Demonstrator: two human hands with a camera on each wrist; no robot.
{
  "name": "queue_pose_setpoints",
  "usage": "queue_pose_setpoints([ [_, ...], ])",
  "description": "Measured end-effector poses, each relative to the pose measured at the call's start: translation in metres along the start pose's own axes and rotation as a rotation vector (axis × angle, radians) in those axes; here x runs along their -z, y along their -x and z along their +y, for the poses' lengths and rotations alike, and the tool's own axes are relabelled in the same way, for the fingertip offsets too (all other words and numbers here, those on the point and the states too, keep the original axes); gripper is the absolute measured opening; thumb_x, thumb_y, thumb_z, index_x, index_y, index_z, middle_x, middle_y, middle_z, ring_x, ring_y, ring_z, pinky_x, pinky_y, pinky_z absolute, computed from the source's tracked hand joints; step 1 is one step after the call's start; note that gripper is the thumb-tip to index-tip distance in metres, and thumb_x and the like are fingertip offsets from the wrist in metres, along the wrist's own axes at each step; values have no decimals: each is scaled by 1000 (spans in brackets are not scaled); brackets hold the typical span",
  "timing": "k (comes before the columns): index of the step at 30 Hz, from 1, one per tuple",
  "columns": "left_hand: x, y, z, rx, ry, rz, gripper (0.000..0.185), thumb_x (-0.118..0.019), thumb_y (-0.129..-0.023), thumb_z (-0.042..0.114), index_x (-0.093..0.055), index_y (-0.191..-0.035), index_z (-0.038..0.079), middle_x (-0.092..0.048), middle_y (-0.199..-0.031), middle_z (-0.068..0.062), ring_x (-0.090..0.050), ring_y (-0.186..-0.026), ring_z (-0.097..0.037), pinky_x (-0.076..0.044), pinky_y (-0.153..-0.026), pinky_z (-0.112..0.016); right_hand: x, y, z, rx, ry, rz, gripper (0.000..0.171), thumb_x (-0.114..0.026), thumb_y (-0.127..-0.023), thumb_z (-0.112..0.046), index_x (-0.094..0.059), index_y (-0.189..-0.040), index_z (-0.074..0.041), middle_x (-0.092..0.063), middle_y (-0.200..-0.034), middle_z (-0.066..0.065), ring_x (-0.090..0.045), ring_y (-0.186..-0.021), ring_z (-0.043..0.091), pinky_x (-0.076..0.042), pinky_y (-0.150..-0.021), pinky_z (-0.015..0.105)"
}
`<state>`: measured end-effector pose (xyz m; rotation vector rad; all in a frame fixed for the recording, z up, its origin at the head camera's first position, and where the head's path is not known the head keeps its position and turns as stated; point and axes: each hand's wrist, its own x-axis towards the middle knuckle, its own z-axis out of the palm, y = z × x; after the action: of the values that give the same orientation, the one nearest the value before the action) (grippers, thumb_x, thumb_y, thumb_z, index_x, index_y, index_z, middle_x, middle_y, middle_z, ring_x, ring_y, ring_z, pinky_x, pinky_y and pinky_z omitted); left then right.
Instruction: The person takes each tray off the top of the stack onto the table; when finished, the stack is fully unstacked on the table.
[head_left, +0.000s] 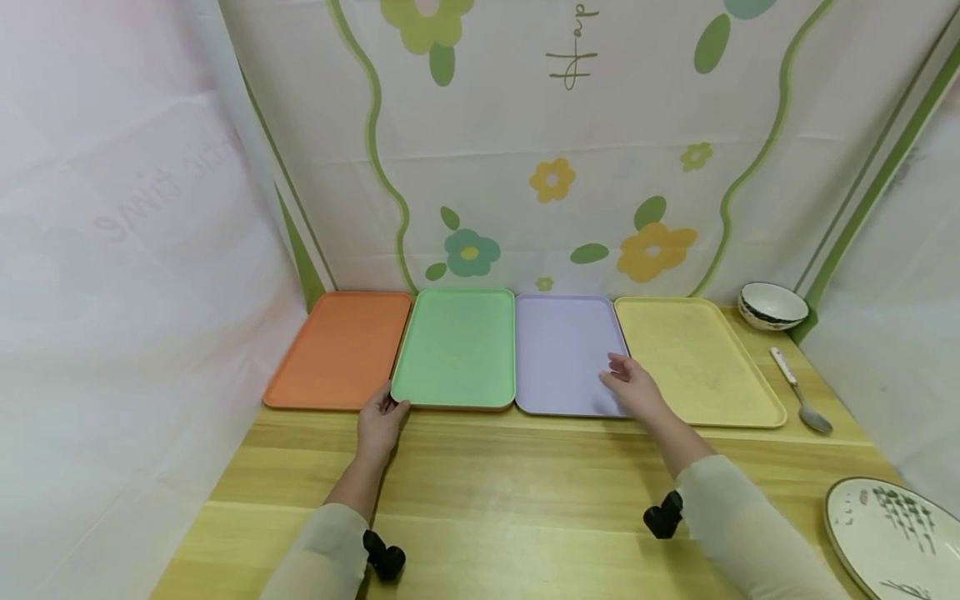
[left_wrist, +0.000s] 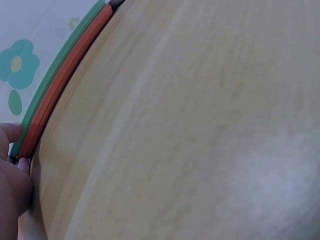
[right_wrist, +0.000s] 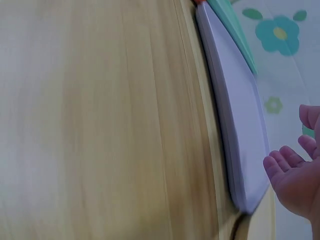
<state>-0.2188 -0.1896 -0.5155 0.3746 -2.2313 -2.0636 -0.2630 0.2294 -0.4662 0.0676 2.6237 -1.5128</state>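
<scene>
The green tray [head_left: 454, 348] sits second from the left in a row of four along the back of the table [head_left: 487, 500], its left edge lapping over the orange tray [head_left: 337, 350]. My left hand [head_left: 380, 423] pinches the green tray's near left corner, fingers curled on the rim. My right hand [head_left: 633, 387] rests over the near right corner of the purple tray [head_left: 562, 350], fingers relaxed and loosely spread, gripping nothing as far as I can see. If I'm shifting these, I'd reckon lifting the rim slightly beats dragging, since the stacked edges look like they'd catch. All four are smooth matte plastic, rectangular with rounded corners and low raised rims; the yellow tray [head_left: 697, 358] looks a bit scuffed. The table is pale, streaky wood.
</scene>
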Motion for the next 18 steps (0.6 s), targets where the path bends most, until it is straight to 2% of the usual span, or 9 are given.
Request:
queue_pose_setpoints([
  [9,-1,6,0,-69,33,13,69,-63,-97,16,-26,-152,-4,-23,-157,-30,-23,-146,-43,-30,-120,-45,-51,-4,-24,28,-6,-41,54,-53,-101,-19,-36,-147,4,-41,-148,29,-43,-135,44,-38,-114,53],
  [14,-1,2,1,-3,15,-1,66,-59,-98,7,-24,-153,-3,-22,-159,-25,-23,-148,-39,-28,-121,-46,-77,-5,-33,16,-21,-73,54,-54,-100,-20,-38,-147,1,-44,-146,26,-45,-134,42,-41,-112,52],
  [18,-1,1,0,8,14,-5,66,-57,-98,4,-23,-153,-3,-21,-160,-25,-22,-149,-38,-28,-121,-46,-94,-4,-38,37,-10,-86,52,-55,-100,-19,-41,-145,3,-48,-143,26,-48,-131,42,-44,-109,52],
])
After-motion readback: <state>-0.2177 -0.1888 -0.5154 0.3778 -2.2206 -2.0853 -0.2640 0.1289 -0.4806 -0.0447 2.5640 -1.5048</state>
